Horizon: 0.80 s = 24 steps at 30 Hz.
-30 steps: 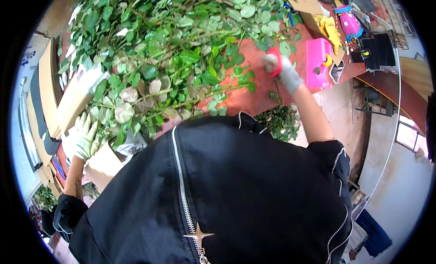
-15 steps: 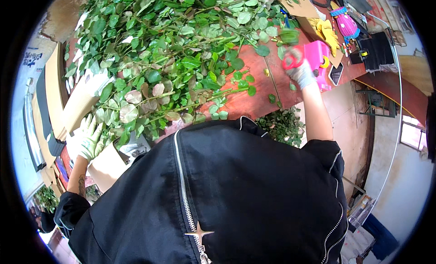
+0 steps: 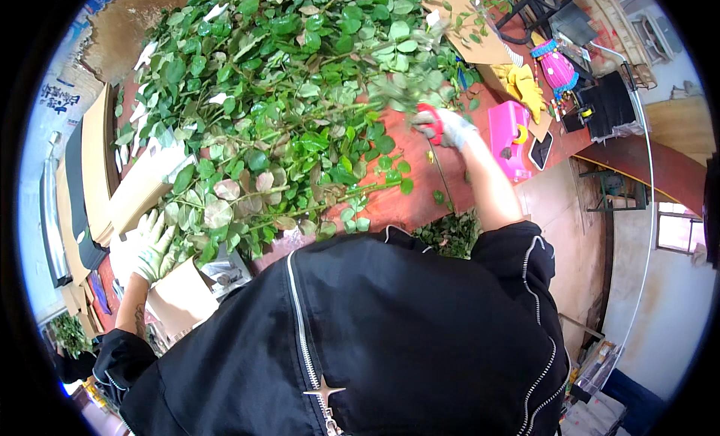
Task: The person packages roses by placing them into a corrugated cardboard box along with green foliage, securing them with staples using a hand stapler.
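My left hand [image 3: 152,248], in a pale glove, lies with its fingers spread at the left edge of a wide heap of leafy green stems [image 3: 300,147]. A folded piece of cardboard [image 3: 180,297] is just below it. Over the right side of the heap, my gloved right hand [image 3: 455,128] is closed around red-handled scissors [image 3: 430,121]. Leaves beside the scissors are smeared by motion, so the blades and any contact with a stem cannot be made out.
The reddish table [image 3: 405,147] carries a pink tape dispenser [image 3: 508,132], a phone [image 3: 541,150] and yellow gloves [image 3: 523,89] at the right. Cardboard sheets [image 3: 94,158] stand at the left. More leaves [image 3: 450,235] show below the table's near edge.
My right hand has swung left with the scissors, away from the pink tape dispenser to the leaves. My left hand has stayed about where it was.
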{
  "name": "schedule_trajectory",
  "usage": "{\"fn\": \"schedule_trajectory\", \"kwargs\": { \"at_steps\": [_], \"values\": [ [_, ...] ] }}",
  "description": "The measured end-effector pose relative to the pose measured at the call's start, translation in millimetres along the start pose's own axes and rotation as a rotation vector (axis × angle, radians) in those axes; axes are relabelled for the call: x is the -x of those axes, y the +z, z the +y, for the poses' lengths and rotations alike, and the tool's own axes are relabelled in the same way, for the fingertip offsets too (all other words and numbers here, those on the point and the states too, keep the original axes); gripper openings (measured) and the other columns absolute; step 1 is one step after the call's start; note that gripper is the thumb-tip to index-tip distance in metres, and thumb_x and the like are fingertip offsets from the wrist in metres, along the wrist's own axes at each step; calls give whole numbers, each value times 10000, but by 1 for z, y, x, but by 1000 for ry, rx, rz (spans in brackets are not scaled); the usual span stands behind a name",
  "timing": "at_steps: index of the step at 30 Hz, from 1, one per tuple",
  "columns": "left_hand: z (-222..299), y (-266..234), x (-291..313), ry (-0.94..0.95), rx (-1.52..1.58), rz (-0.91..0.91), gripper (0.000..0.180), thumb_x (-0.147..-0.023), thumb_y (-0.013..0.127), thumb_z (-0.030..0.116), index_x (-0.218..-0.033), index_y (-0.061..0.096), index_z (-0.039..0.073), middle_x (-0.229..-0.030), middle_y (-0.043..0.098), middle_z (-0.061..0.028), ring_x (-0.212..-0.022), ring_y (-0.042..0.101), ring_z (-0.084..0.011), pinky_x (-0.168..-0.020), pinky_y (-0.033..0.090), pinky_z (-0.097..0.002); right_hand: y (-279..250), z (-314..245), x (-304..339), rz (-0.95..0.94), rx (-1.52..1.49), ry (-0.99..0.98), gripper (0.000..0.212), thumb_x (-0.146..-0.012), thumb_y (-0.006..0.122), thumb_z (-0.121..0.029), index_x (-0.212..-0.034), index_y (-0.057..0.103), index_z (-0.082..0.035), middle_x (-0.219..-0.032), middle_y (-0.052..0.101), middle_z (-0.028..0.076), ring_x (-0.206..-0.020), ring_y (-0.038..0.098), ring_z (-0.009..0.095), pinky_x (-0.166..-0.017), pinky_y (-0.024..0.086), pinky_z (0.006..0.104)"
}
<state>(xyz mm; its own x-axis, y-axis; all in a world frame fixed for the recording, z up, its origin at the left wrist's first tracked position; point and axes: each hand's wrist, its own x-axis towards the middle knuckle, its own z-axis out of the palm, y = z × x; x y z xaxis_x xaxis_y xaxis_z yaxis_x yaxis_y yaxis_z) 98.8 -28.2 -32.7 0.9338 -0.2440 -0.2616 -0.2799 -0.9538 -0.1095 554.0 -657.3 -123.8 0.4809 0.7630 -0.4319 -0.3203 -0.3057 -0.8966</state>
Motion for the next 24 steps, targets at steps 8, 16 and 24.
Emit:
{"fn": "schedule_trajectory", "kwargs": {
  "at_steps": [8, 16, 24],
  "values": [
    [4, 1, -2, -18, 55, 40, 555, -744, 626, 315, -1234, 544, 66, -1436, 358, -269, -1361, 256, -497, -1102, 157, -647, -64, -62, 32, 167, -341, 321, 187, -857, 659, -289, -772, 629, -125, -587, 577, -16, -462, 503, 101, -400, 332, 247],
    [6, 5, 12, -75, 45, -7, 576, -727, 636, 300, -1259, 561, 91, -1453, 371, -241, -1360, 284, -484, -1115, 207, -609, -54, -83, 49, 1101, 1335, 458, 670, -810, 505, -628, -947, 707, -4, -991, 659, 281, -1008, 644, 385, -891, 489, 468],
    [2, -24, -27, -39, 22, -35, 567, -763, 617, 333, -1296, 555, 149, -1461, 383, -202, -1374, 291, -439, -1126, 208, -574, -126, -16, 30, 780, 1207, 577, 483, -847, 572, -464, -1004, 693, -25, -1069, 666, 231, -1057, 627, 383, -890, 502, 431]
  ]
}}
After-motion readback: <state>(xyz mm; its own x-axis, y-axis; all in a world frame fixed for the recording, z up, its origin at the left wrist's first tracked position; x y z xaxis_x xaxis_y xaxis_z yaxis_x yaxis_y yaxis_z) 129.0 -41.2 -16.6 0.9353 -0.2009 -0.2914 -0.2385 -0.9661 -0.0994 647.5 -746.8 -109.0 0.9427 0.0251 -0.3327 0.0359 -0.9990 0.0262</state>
